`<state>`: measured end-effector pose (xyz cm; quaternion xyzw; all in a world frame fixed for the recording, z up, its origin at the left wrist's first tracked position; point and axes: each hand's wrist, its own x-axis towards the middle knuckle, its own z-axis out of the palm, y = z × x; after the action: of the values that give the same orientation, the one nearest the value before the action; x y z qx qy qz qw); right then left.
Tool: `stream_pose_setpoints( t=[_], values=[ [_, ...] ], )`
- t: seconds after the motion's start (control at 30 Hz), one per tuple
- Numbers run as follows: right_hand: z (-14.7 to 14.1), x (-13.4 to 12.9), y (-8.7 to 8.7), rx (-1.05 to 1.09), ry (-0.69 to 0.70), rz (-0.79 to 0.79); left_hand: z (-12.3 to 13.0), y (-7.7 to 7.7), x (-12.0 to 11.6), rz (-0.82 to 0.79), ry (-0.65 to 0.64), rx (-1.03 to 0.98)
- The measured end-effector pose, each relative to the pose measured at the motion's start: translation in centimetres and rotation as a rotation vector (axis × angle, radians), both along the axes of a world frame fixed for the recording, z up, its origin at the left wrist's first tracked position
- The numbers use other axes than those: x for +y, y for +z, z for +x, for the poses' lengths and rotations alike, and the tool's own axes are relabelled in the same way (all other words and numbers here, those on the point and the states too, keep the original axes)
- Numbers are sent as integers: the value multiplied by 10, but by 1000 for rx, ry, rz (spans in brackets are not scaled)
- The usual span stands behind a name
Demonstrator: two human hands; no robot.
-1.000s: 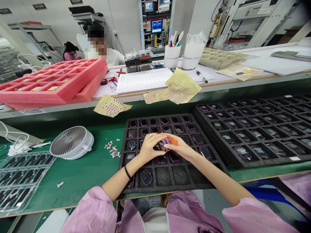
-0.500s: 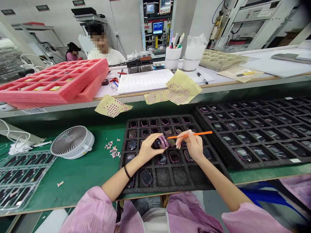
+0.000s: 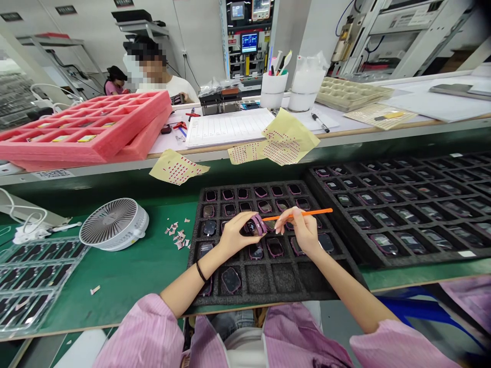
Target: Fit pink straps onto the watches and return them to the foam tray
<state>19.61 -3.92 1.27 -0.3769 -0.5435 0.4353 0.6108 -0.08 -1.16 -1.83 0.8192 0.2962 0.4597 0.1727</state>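
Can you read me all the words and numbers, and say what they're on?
None can be read clearly.
Dark wall signs: too blurred.
Blue screen: too small.
Printed sheet: too small.
Shelf-edge label: patterned, no readable words.
White machine label: too blurred.

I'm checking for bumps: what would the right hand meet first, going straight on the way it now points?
Likely the purple-framed device in the left hand: the orange stick in the right hand points at it, though depth is unclear.
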Motion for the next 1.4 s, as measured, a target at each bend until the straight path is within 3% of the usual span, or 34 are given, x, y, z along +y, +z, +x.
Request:
stream_pose_setpoints(
  t=[0.2, 0.5, 1.23, 1.4],
  values=[
    [-2, -1, 2, -92, -25, 89, -1, -3, 0, 22, 20, 26],
    [-1, -4, 7, -42, 26, 48, 4, 3, -1, -14, 8, 19],
    [-2, -1, -2, -130, 57, 31, 3, -3, 2, -45, 14, 73],
    [1, 4, -1, -62, -40, -19, 6, 0, 3, -108, 73, 68]
  ],
)
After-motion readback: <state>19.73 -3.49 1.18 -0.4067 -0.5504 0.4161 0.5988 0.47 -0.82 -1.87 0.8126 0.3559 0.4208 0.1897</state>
